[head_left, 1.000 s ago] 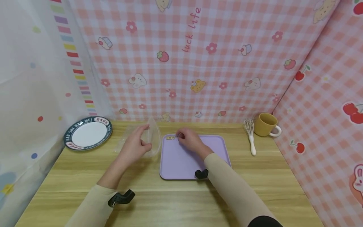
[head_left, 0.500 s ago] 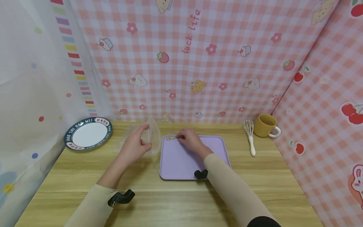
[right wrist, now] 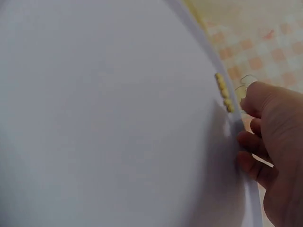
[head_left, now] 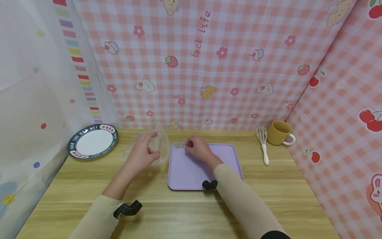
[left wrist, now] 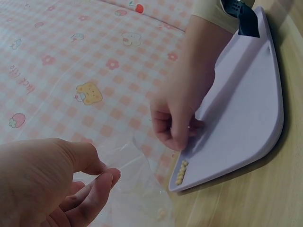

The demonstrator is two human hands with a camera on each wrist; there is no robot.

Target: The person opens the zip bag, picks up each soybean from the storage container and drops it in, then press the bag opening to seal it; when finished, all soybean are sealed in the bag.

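Observation:
My left hand (head_left: 141, 151) pinches a clear plastic bag (head_left: 162, 146) between thumb and forefinger, left of the lilac tray (head_left: 191, 172). In the left wrist view, a few pale beans (left wrist: 161, 213) show faintly low in the bag. Several small yellow beans (right wrist: 223, 92) lie in a short double row along the tray's far edge, near its left corner. Just right of that row, my right hand (head_left: 198, 147) is over the tray's far rim with its fingers curled. Its fingertips are partly hidden, so whether a bean is between them cannot be seen.
A white plate with a dark green lettered rim (head_left: 93, 141) sits at the far left of the wooden table (head_left: 167, 215). At the far right are a whisk (head_left: 264, 146) and a yellow mug (head_left: 279, 132). Checked pink cloth (head_left: 191, 73) hangs close behind the tray.
The right hand shifts very slightly at the tray's far edge, beside the bean row. The left hand and the bag hold still.

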